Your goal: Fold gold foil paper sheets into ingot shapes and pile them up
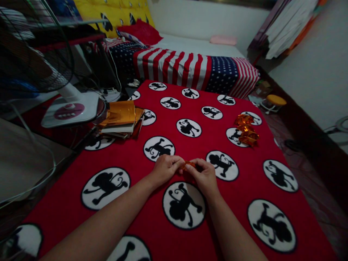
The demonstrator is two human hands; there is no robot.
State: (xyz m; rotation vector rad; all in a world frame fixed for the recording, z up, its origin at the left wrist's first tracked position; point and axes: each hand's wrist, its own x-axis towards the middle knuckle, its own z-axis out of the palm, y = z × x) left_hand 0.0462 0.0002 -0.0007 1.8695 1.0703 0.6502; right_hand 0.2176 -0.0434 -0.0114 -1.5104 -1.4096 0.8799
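Between my two hands, over the middle of the red monkey-print cloth (190, 145), is a small folded piece of shiny orange foil paper (189, 165). My left hand (168, 167) pinches its left end with thumb and fingers. On the other side, my right hand (203, 173) grips the right end, thumb on top. Most of the foil piece is hidden by the fingers, so its exact shape cannot be made out. Several shiny orange folded foil pieces (247, 131) lie in a heap to the right. A stack of orange foil sheets (119, 115) rests at the left edge.
A fan with a white base (72, 108) stands on the left beside a dark shelf. Beyond the cloth is a bed with a stars-and-stripes cover (174, 67) and a red pillow (141, 32). A yellow-topped stool (276, 100) is on the floor at the right.
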